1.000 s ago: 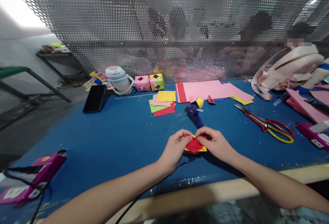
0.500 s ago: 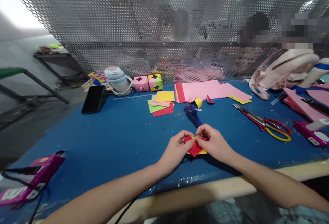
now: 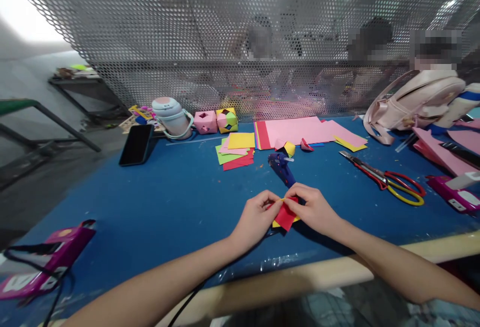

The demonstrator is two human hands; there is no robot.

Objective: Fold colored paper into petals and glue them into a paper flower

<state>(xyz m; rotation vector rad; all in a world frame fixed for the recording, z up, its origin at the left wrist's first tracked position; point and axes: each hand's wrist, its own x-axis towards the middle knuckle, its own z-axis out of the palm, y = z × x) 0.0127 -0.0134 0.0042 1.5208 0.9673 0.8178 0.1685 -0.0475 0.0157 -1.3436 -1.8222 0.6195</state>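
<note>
Between my hands, just above the blue tabletop, is a folded red and yellow paper piece [image 3: 286, 218]. My left hand [image 3: 258, 217] pinches its left upper edge between thumb and fingers. From the other side, my right hand [image 3: 312, 209] pinches the upper edge close to the left fingertips. The red part hangs down in a pointed flap, with yellow showing below and at the top. A dark blue glue gun [image 3: 280, 168] lies just beyond my hands, its lower end partly hidden behind the right fingers.
Coloured paper squares [image 3: 240, 142] and pink sheets [image 3: 292, 132] lie at the back, with paper cubes [image 3: 205, 122] and a bottle [image 3: 171, 119] leftward. Red and yellow scissors [image 3: 390, 182], a utility knife [image 3: 356, 161], and a backpack [image 3: 423, 97] are right. A phone [image 3: 136, 144] lies left.
My fingertips have come closer together at the paper's top edge. The red flap has turned slightly and its point sits a little lower. Things on the table have stayed put.
</note>
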